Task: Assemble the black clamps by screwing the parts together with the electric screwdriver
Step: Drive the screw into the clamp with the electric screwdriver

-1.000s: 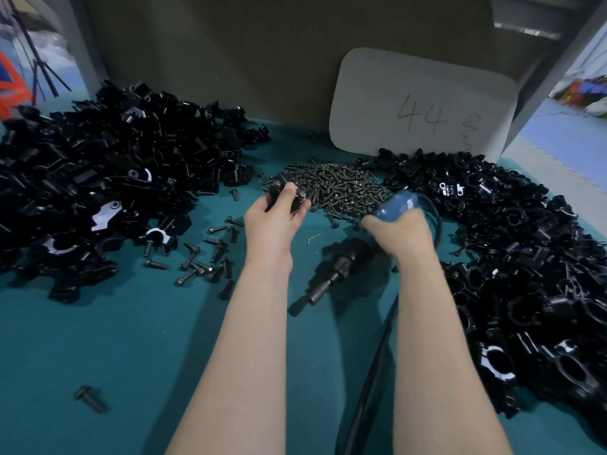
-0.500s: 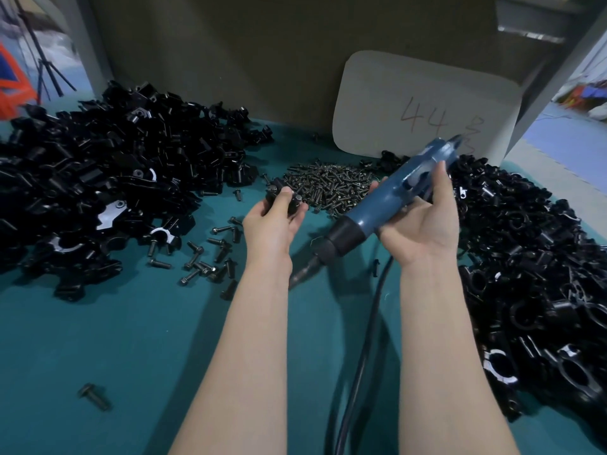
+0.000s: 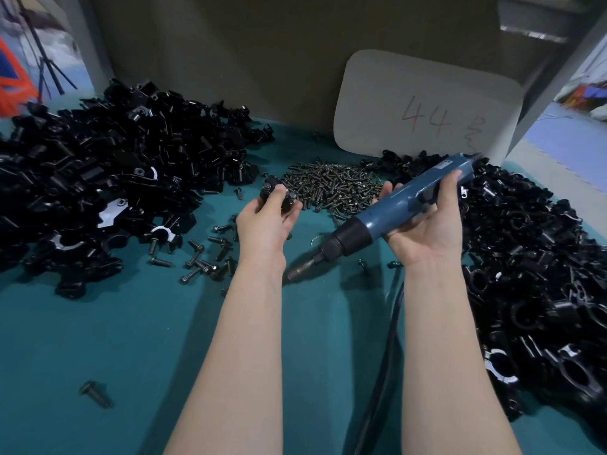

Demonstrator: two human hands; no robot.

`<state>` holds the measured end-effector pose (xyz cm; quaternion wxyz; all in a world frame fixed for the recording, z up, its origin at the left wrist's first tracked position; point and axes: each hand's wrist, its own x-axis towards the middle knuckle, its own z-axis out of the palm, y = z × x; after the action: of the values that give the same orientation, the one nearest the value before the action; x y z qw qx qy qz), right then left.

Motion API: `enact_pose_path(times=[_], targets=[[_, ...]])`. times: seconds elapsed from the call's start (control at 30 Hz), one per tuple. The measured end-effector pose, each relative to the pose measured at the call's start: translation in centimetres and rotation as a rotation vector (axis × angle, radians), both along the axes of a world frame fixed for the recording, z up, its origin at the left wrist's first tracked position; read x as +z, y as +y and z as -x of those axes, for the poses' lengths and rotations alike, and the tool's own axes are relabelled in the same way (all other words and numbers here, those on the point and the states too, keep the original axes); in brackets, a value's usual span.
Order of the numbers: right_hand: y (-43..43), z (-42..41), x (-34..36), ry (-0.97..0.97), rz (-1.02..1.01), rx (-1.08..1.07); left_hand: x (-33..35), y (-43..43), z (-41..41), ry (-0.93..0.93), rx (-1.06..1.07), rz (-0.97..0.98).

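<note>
Head view, centre of frame: left hand grips a small black clamp part, thumb pressed on top, just beside the heap of dark metal screws. Right hand, palm up, is wrapped round the blue-bodied electric screwdriver. The tool is tilted, its black nose and bit pointing down-left toward the teal worktop. The hands are apart, and the bit is clear of the clamp part. A black cable runs between the forearms. Piles of black clamp parts lie at left and right. Loose bolts are scattered left of the left wrist. A grey card marked "44" stands at upper right.
</note>
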<state>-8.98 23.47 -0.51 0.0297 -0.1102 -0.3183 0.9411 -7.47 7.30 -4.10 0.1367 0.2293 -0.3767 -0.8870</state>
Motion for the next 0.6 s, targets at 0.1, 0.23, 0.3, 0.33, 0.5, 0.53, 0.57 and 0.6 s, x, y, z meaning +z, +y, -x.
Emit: enact_pose_path(times=[0.1,0.23,0.3,0.33,0.5,0.53,0.57,0.6], targets=[[0.1,-0.02,-0.01,-0.018,0.05,-0.033,-0.14,-0.05,-0.02,-0.015,-0.01,0.011],[0.46,0.13,0.11,-0.033,0.119,-0.086,-0.28,-0.18,0.01,-0.042,-0.014,0.039],[0.65,0.22,0.15,-0.025,0.142,-0.125,-0.34,-0.28,0.03,-0.064,0.0,0.055],[0.73,0.27,0.17,-0.027,0.139,-0.147,-0.37,-0.3,0.02,-0.077,0.011,0.068],[0.76,0.42,0.31,-0.04,0.086,-0.252,-0.47,-0.12,-0.15,-0.099,0.067,0.187],[0.7,0.4,0.29,-0.024,0.086,-0.266,-0.53,0.0,-0.17,-0.099,0.07,0.225],[0.61,0.39,0.3,-0.01,0.086,-0.281,-0.6,0.12,-0.15,-0.102,0.073,0.26],[0.49,0.35,0.33,0.002,0.086,-0.293,-0.67,0.2,-0.14,-0.11,0.078,0.292]])
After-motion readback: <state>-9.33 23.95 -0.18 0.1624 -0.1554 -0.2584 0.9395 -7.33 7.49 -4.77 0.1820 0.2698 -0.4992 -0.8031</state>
